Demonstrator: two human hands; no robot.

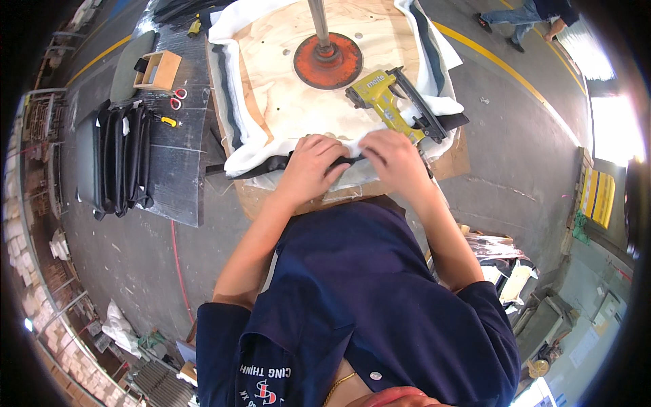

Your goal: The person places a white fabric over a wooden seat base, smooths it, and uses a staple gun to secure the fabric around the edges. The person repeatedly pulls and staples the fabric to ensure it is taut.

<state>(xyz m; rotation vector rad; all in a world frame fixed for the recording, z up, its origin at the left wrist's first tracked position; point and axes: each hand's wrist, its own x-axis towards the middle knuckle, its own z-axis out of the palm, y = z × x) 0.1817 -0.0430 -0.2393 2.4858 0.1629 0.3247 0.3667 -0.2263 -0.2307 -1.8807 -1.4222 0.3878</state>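
A square plywood panel [298,112] lies in front of me, with white padding [254,150] and dark cover fabric [274,163] around its edges. At the panel's near edge my left hand [312,163] is closed, its fingers and thumb on the fabric edge. Close beside it, my right hand [395,161] has its fingers bent over the white padding and dark fabric; the fingertips are partly hidden. A yellow-green staple gun [386,102] rests on the panel, just beyond my right hand. A pole on a round orange-red base [328,61] stands on the panel's far half.
At left, a dark table [178,146] bears a wooden box [161,70], red-handled scissors [178,100], a yellow screwdriver [167,121] and black covers [125,152]. Cardboard [454,156] sticks out under the panel. Another person [525,19] is at the far right. Stacked goods line the left wall.
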